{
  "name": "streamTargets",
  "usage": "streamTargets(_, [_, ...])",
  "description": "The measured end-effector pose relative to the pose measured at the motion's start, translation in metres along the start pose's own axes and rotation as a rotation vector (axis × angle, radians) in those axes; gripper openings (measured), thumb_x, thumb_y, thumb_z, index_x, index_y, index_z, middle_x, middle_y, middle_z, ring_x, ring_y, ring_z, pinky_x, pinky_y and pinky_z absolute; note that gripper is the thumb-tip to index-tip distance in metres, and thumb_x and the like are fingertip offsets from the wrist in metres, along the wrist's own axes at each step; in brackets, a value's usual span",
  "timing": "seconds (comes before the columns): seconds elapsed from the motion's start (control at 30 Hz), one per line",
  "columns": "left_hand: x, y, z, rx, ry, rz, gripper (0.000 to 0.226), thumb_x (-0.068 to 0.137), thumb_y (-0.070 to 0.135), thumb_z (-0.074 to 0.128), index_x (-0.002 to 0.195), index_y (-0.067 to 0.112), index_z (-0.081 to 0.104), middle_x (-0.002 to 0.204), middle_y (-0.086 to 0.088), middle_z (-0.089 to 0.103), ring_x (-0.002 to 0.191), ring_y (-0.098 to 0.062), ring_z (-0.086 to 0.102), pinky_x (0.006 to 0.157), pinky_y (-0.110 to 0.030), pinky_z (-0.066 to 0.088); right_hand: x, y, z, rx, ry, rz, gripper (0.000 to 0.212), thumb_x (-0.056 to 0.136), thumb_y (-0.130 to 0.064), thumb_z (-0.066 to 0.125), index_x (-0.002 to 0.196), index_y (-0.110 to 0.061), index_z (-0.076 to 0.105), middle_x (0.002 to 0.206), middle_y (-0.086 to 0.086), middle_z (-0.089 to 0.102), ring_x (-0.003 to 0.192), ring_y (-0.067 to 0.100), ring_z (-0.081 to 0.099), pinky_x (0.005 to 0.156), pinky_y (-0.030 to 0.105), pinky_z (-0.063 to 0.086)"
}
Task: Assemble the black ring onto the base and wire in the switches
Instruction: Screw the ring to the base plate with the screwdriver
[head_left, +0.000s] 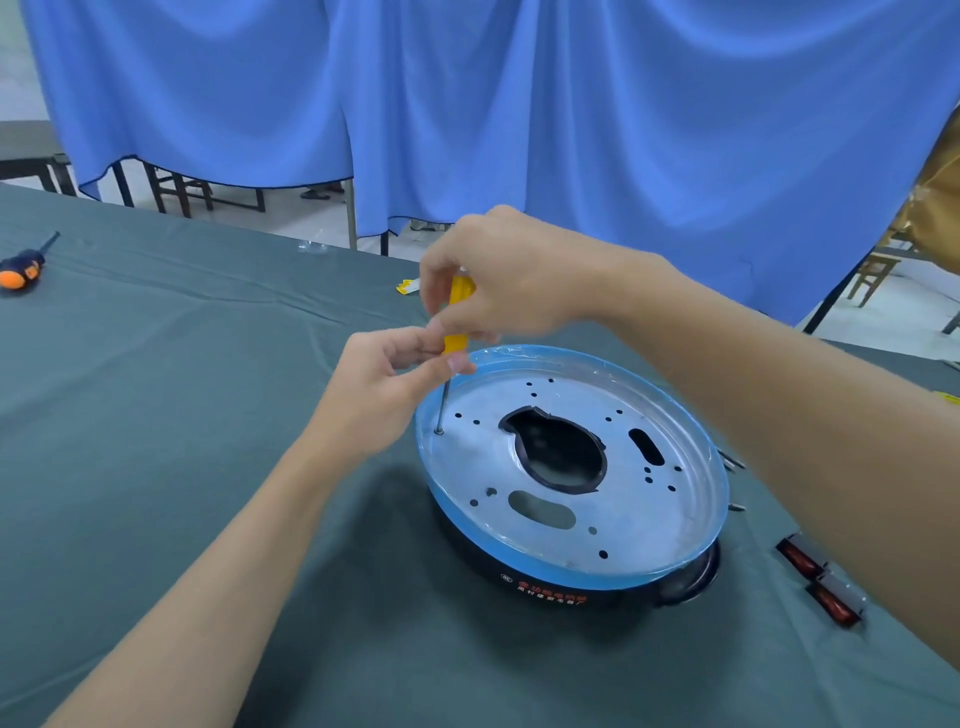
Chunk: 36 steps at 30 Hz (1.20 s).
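As the right hand (498, 275) curls round the screwdriver (457, 317) to turn it, the left hand (384, 384) pinches its lower end, apparently steadying the tip on a screw (439, 430) near the edge of the base (571, 415), seated on the black ring (545, 592), switches (802, 558) lying unwired alongside.

Hands: two, a left hand (384, 395) and a right hand (498, 280). Screwdrivers: two, one yellow-handled screwdriver (458, 317) held in both hands and one orange-and-black screwdriver (23, 270) lying on the worktop (182, 389). Metal base (623, 519): one, with one central opening (558, 454) and two oblong slots, a near slot (541, 509) and a right slot (645, 447). Black ring (545, 590): one. Red switches: two, a farther switch (802, 558) and a nearer switch (836, 603). Yellow tag (408, 286): one. Loose screws (730, 460): several, exact count not readable.
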<state>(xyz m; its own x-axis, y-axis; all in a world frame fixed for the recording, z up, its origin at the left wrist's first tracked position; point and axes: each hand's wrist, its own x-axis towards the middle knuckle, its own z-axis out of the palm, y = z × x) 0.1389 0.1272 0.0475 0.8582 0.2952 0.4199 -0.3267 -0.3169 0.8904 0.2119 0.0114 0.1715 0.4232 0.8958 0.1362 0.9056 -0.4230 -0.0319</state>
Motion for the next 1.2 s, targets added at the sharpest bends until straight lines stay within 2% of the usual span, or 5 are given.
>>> streamTargets(0.3, [0.000,-0.001,0.007,0.114,0.161,0.061,0.014,0.073,0.023,0.084,0.074,0.027,0.071,0.075,0.019,0.072,0.076,0.001,0.064,0.089,-0.029,0.043,0.002,-0.002,0.005,-0.077,0.021,0.040,0.039,0.095,-0.034,0.050,0.063,-0.013,0.041,0.054,0.011,0.063,0.043,0.006,0.060,0.068,0.039,0.056])
streamTargets(0.47, [-0.003,-0.001,0.000,0.046,-0.058,0.088,0.016,0.093,0.018,0.064,0.096,0.029,0.074,0.096,0.011,0.076,0.095,0.000,0.067,0.087,-0.013,0.046,-0.004,-0.002,0.000,-0.037,-0.027,-0.035,0.010,0.084,-0.027,0.068,0.082,-0.019,0.061,0.062,-0.013,0.052,0.065,0.000,0.052,0.072,0.036,0.053])
streamTargets(0.67, [-0.001,-0.002,0.008,0.155,0.171,0.091,0.018,0.073,0.025,0.084,0.074,0.031,0.067,0.076,0.024,0.069,0.076,0.005,0.061,0.080,-0.011,0.038,0.000,-0.001,0.011,-0.075,0.026,0.039,0.034,0.096,-0.034,0.050,0.067,-0.018,0.041,0.064,0.005,0.048,0.057,0.016,0.061,0.075,0.039,0.053])
streamTargets(0.83, [-0.001,-0.004,-0.001,0.085,0.054,0.099,0.010,0.088,0.011,0.070,0.088,0.020,0.074,0.086,0.008,0.076,0.084,-0.002,0.065,0.085,-0.016,0.046,0.001,-0.002,0.005,-0.102,0.011,-0.014,0.015,0.089,-0.034,0.060,0.095,-0.019,0.061,0.092,0.000,0.061,0.079,0.015,0.052,0.071,0.033,0.047])
streamTargets(1.2, [0.000,-0.003,0.005,0.105,0.133,0.075,0.011,0.078,0.019,0.081,0.079,0.023,0.070,0.078,0.013,0.072,0.075,0.000,0.062,0.087,-0.033,0.044,0.000,-0.002,0.006,-0.059,0.020,0.039,0.034,0.094,-0.040,0.054,0.071,-0.015,0.047,0.062,0.003,0.053,0.060,0.013,0.060,0.072,0.037,0.053])
